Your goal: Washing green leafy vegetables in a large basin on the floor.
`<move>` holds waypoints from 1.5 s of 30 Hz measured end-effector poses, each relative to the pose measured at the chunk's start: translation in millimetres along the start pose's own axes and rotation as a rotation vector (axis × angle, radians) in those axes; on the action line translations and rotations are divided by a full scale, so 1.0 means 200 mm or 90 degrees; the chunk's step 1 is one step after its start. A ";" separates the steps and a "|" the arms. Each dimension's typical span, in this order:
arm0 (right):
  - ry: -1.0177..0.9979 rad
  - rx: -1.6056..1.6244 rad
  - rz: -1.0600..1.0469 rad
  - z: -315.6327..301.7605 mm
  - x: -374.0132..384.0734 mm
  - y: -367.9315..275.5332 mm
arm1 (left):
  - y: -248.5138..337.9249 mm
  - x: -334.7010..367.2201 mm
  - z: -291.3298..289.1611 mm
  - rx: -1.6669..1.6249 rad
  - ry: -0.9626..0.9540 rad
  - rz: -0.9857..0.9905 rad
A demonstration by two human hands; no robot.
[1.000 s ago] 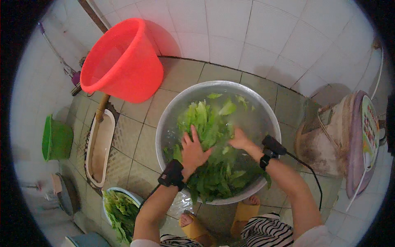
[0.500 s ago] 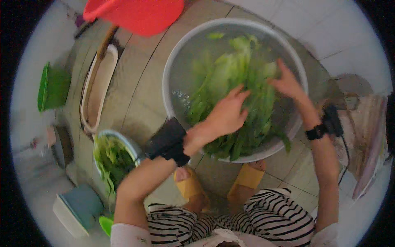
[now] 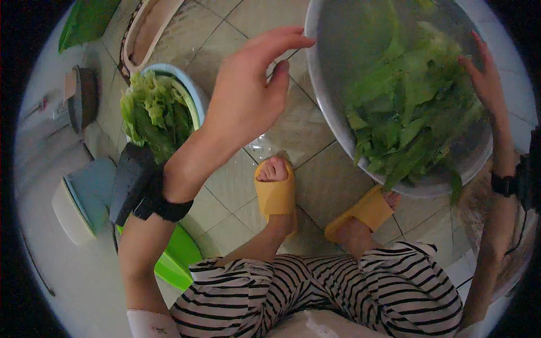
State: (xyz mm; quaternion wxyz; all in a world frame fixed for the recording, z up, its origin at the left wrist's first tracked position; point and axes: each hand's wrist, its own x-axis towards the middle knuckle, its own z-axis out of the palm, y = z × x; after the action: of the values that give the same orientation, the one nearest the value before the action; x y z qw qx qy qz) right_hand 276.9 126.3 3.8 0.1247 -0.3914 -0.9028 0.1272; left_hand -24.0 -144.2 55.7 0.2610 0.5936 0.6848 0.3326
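A large round metal basin (image 3: pixel 331 119) at the upper right holds a heap of leafy green vegetables (image 3: pixel 414 107) in water, some leaves hanging over its near rim. My right hand (image 3: pixel 484 84) is over the basin's right side, fingers apart at the edge of the leaves, gripping nothing that I can see. Outside the basin's left rim, my left hand (image 3: pixel 251 84) is raised over the floor with nothing in it, thumb and fingers apart. Left of it, more pale-stemmed greens (image 3: pixel 158 115) fill a light blue bucket (image 3: pixel 194 93).
My feet in yellow slippers (image 3: pixel 275 188) stand on the tiled floor (image 3: pixel 225 191) just below the basin. A bright green plastic container (image 3: pixel 177 256) is beside my left leg. Blue and white tubs (image 3: pixel 90 188) stand farther left, and a long floor-level toilet pan (image 3: pixel 147 34) lies at the upper left.
My left hand has left the greens in the basin and moved left toward the bucket. The view has swung left, so the basin now sits farther right. My right hand stays at the leaves.
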 end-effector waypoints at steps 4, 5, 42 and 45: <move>-0.024 0.018 -0.047 0.00 0.02 0.05 | 0.01 -0.12 -0.03 0.000 -0.015 -0.075; -0.037 0.075 -0.011 0.00 0.03 0.05 | 0.01 -0.13 -0.03 -0.037 -0.025 -0.120; -0.295 -0.034 0.112 -0.05 -0.40 -0.26 | 0.33 0.24 0.66 0.116 -0.365 -0.042; -0.176 0.001 0.151 -0.07 -0.26 -0.34 | 0.20 0.38 0.61 0.091 -0.022 -0.063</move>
State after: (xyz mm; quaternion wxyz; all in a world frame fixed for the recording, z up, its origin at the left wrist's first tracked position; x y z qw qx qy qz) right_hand 269.5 44.1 32.7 -0.0158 -0.4737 -0.8588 0.1945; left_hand 81.0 -48.8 10.3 0.2456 0.5817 0.7308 0.2595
